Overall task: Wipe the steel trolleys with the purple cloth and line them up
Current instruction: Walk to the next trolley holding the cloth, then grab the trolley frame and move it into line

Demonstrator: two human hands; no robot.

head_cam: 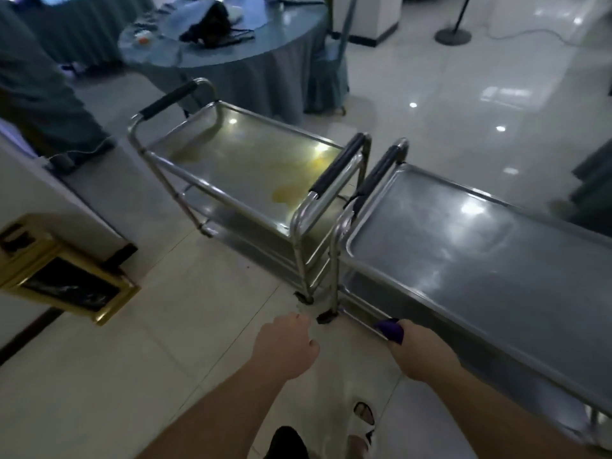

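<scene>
Head view, looking down at a tiled floor (139,376). Two steel trolleys stand end to end, handles nearly touching. Left trolley (245,167): top shelf with yellowish stains, black-padded handles at both ends. Right trolley (463,253): top shelf grey, one padded handle at its near-left end. Right hand (419,347) low beside the right trolley's near-left corner, grip curled round a purple cloth (390,330), which touches the lower rail there. Left hand (286,342) over the floor just left of the trolley castors, fingers loosely curled, holding nothing. Gold-framed waste bin (69,279) at the left wall. Round table with blue cloth (231,51) beyond the left trolley. Sandalled foot (362,422) at bottom edge.
</scene>
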